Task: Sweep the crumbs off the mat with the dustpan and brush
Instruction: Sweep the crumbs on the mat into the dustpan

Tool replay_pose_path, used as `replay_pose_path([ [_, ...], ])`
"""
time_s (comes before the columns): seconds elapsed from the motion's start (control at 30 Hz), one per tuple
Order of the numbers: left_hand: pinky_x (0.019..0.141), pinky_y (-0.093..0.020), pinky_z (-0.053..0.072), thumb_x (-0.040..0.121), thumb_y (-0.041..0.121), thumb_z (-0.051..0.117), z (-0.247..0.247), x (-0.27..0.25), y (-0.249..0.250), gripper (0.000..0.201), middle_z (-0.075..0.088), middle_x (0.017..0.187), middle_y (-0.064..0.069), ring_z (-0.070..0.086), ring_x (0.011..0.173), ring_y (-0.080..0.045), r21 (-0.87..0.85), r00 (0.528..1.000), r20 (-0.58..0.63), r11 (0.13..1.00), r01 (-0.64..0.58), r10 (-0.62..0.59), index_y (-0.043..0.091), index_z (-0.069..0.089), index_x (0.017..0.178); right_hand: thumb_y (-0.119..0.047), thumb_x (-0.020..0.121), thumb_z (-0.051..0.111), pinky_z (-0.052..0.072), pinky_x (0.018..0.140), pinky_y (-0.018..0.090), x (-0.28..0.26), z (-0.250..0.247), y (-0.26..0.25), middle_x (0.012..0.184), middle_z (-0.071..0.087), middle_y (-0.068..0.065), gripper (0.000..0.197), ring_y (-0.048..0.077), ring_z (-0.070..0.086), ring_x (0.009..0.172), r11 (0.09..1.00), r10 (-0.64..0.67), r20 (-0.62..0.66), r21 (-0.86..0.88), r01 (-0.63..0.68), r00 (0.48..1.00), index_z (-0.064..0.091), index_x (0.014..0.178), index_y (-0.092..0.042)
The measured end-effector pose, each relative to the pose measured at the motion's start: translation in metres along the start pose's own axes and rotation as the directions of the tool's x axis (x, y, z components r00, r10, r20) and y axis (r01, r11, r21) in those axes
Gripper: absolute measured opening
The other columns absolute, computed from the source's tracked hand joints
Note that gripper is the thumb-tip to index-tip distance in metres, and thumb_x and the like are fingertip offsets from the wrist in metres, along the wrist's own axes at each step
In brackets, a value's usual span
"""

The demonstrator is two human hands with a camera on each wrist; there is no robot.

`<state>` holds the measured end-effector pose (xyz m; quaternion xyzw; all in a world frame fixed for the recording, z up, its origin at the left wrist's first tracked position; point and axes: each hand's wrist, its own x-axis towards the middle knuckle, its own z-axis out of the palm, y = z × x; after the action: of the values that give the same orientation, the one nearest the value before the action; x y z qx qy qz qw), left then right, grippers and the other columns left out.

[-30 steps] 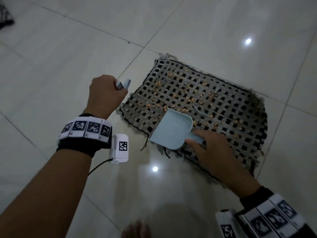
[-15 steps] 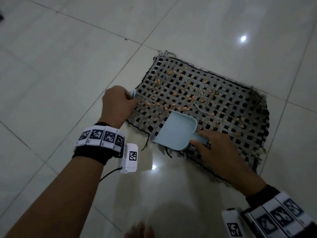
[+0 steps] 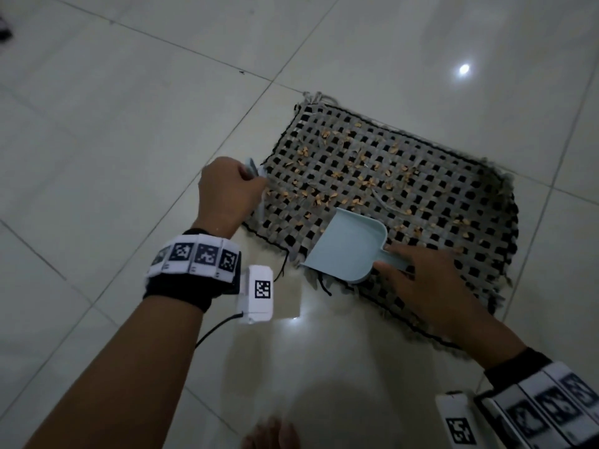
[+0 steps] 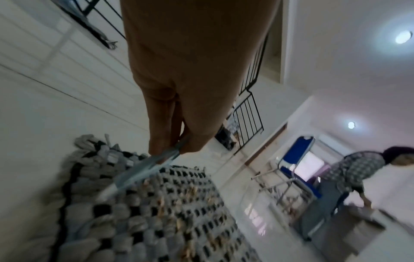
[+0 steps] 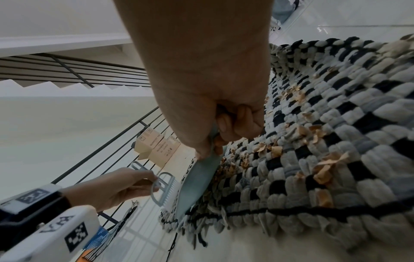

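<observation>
A grey and black woven mat (image 3: 437, 189) lies on the tiled floor, strewn with tan crumbs (image 3: 366, 181). My right hand (image 3: 418, 280) grips the handle of a pale blue dustpan (image 3: 346, 244), whose mouth rests on the mat's near left part. In the right wrist view the dustpan (image 5: 197, 180) stands on edge below my right hand (image 5: 226, 124). My left hand (image 3: 227, 192) holds a small pale blue brush (image 3: 251, 166) at the mat's left edge. The brush (image 5: 163, 187) has white bristles, and my left hand (image 4: 177, 141) pinches its handle (image 4: 143, 170) over the mat (image 4: 156, 212).
Glossy pale floor tiles (image 3: 113, 124) surround the mat. A black stair railing (image 5: 89, 70), cardboard boxes (image 5: 156, 147), a blue folding chair (image 4: 295, 159) and another person (image 4: 358, 170) stand farther off. My bare toes (image 3: 269, 435) show at the bottom edge.
My left hand has moved right with the brush, from clear of the mat to its left edge. The dustpan and right hand have stayed where they were.
</observation>
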<state>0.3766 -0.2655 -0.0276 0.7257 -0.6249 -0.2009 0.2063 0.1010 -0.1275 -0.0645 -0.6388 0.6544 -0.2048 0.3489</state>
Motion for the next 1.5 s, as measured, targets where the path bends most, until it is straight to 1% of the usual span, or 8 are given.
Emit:
replay_pose_path([
  [0.23,0.067,-0.044,0.063,0.070,0.024,0.067,-0.033,0.014,-0.018,0.015,0.073,0.064,-0.006,0.074,0.058,-0.019,-0.266,0.976,-0.141,0.956,0.126,-0.168,0.012,0.073,0.064,-0.032,0.093,0.064,0.039,0.066,0.008,0.004,-0.006,0.004,0.107,0.074,0.003,0.037,-0.003,0.057,0.071,1.000,-0.020,-0.013,-0.015,0.020,1.000,0.067,0.125,-0.014],
  [0.37,0.062,-0.029,0.060,0.076,0.025,0.068,-0.021,0.005,-0.012,0.018,0.070,0.060,0.000,0.070,0.055,-0.013,-0.130,0.989,-0.126,0.990,0.055,-0.071,0.012,0.074,0.065,-0.032,0.093,0.063,0.030,0.058,0.003,0.019,-0.008,0.002,0.105,0.074,0.004,0.036,-0.008,0.048,0.065,0.996,-0.076,-0.031,-0.050,0.074,0.997,0.068,0.124,-0.013],
  [0.5,0.050,-0.022,0.028,0.092,0.030,0.062,0.004,0.001,0.003,0.044,0.043,0.046,0.008,0.043,0.043,-0.005,0.129,0.988,-0.125,0.989,-0.069,0.085,0.018,0.049,0.051,-0.030,0.094,0.064,0.031,0.057,0.008,0.034,-0.003,0.003,0.101,0.074,0.008,0.035,-0.006,0.047,0.062,0.991,-0.091,-0.006,-0.101,0.090,0.996,0.069,0.123,-0.010],
  [0.77,0.046,-0.009,0.035,0.093,0.030,0.064,0.031,-0.019,0.027,0.034,0.052,0.054,0.010,0.044,0.045,0.001,0.040,0.984,-0.037,0.984,-0.171,0.172,0.020,0.062,0.061,-0.026,0.093,0.066,0.054,0.070,0.030,0.029,0.000,0.004,0.103,0.076,0.010,0.034,0.016,0.061,0.068,0.996,-0.051,-0.039,-0.069,0.049,0.998,0.070,0.121,-0.008],
  [0.93,0.052,-0.009,0.039,0.095,0.033,0.061,0.019,-0.002,0.013,0.036,0.051,0.057,0.011,0.045,0.050,0.002,0.125,0.982,-0.145,0.987,-0.101,0.119,0.018,0.059,0.063,-0.024,0.092,0.068,0.044,0.074,0.017,0.022,0.004,0.000,0.108,0.075,0.010,0.037,0.014,0.060,0.073,0.997,-0.020,-0.054,-0.082,0.016,0.998,0.066,0.125,-0.008],
  [1.07,0.061,-0.029,0.055,0.096,0.026,0.064,0.050,-0.027,0.033,0.025,0.062,0.069,0.001,0.059,0.063,-0.010,0.010,0.982,0.026,0.982,-0.188,0.188,0.012,0.064,0.075,-0.026,0.091,0.069,0.059,0.075,0.030,0.021,0.005,0.001,0.097,0.077,0.010,0.033,0.024,0.069,0.075,0.998,0.011,-0.073,-0.060,-0.016,0.997,0.071,0.118,-0.007],
  [1.33,0.047,-0.015,0.028,0.098,0.032,0.061,0.030,-0.015,0.028,0.026,0.055,0.066,0.009,0.052,0.057,-0.011,0.122,0.964,-0.136,0.969,-0.214,0.230,0.021,0.054,0.075,-0.036,0.094,0.063,0.052,0.062,0.023,0.017,0.012,0.010,0.104,0.074,0.003,0.035,0.008,0.063,0.067,0.995,0.090,0.009,-0.038,-0.090,0.996,0.070,0.121,-0.014],
  [1.5,0.048,-0.020,0.023,0.101,0.029,0.056,0.061,-0.029,0.037,0.027,0.045,0.063,0.009,0.047,0.056,-0.012,0.120,0.958,0.007,0.951,-0.284,0.285,0.018,0.050,0.077,-0.034,0.095,0.061,0.054,0.066,0.024,0.015,0.014,0.010,0.105,0.074,0.006,0.034,0.012,0.066,0.073,0.995,0.096,0.024,0.011,-0.096,0.995,0.071,0.118,-0.011],
])
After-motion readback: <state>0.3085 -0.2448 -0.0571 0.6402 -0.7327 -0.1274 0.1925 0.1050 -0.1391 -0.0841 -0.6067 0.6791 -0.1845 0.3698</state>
